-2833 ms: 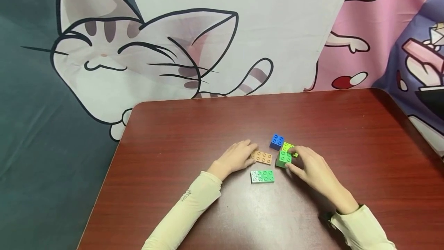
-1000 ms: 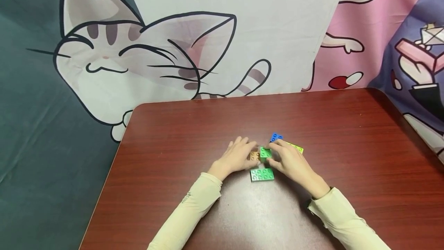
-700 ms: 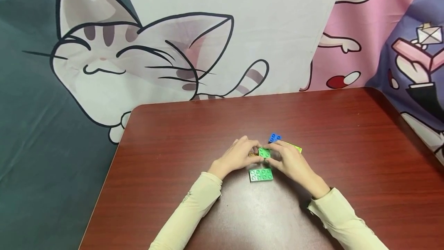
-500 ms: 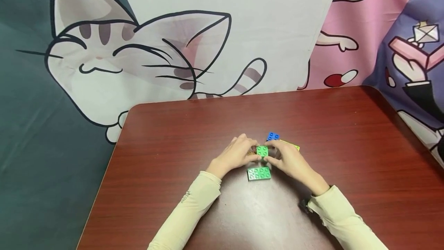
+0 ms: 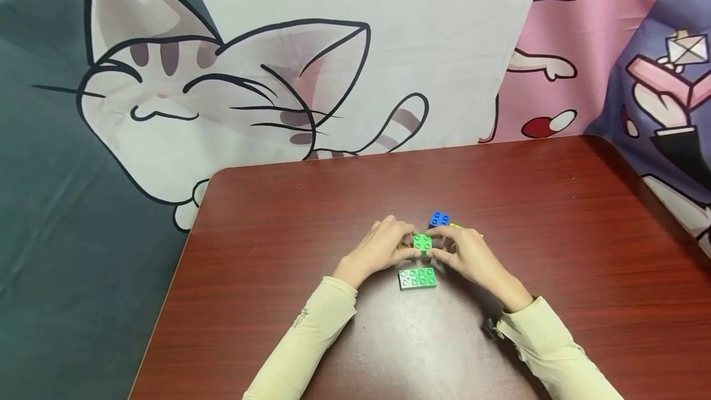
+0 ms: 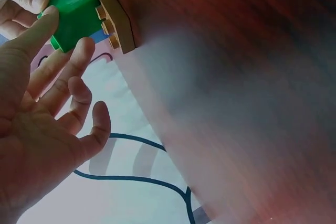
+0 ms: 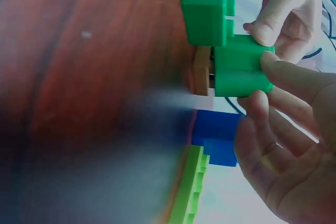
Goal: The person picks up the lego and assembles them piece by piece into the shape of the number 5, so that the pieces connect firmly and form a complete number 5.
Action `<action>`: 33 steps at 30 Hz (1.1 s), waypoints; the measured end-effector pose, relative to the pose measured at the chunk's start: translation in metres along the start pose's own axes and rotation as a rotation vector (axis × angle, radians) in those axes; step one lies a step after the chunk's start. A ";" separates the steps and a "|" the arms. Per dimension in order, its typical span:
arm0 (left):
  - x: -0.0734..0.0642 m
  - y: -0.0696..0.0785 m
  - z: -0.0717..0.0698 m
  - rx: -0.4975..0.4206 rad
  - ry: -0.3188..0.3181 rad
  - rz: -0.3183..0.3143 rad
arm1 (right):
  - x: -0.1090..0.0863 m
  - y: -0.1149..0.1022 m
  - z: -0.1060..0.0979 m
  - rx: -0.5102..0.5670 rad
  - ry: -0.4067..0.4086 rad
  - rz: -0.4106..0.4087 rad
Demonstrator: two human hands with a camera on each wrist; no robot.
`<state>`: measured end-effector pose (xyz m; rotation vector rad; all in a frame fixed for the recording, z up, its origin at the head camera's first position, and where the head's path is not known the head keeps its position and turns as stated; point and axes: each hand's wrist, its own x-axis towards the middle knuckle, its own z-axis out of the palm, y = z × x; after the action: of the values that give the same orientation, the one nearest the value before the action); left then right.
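Five bricks on one tabletop (image 5: 250, 252). Green block (image 5: 422, 242): pinched by left hand (image 5: 378, 245) and right hand (image 5: 472, 256), just above tan brick (image 6: 121, 22), studs showing between. Long green brick (image 5: 418, 278): nearer the person. Blue brick (image 5: 439, 219), lime brick (image 7: 186, 187): beyond right hand. Far edge (image 5: 400, 154): well apart; broad surface either side. Changed since earlier: green block shifted leftward from lime brick; left hand now grips it.

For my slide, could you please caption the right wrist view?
Left grip and right grip hold a small green block above a tan block.

Left hand (image 5: 376, 248) — brick (image 5: 423, 243) — right hand (image 5: 473, 256)
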<state>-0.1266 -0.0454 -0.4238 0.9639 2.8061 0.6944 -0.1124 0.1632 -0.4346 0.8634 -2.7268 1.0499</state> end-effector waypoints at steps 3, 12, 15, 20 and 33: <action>0.000 0.001 0.000 0.015 -0.008 -0.001 | -0.002 0.001 0.002 0.043 0.016 0.001; 0.002 0.001 0.000 0.021 -0.026 0.008 | -0.005 0.006 0.005 0.006 0.077 -0.042; 0.003 0.000 0.001 0.007 -0.028 0.007 | -0.003 0.007 0.004 0.026 0.071 -0.042; 0.004 -0.001 0.002 -0.027 -0.033 0.009 | -0.002 0.008 0.002 0.088 0.041 -0.026; 0.003 -0.004 0.006 -0.071 -0.017 -0.002 | -0.003 0.010 0.001 0.178 0.007 -0.001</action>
<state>-0.1298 -0.0442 -0.4306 0.9502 2.7472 0.7759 -0.1155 0.1698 -0.4425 0.8825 -2.6580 1.3090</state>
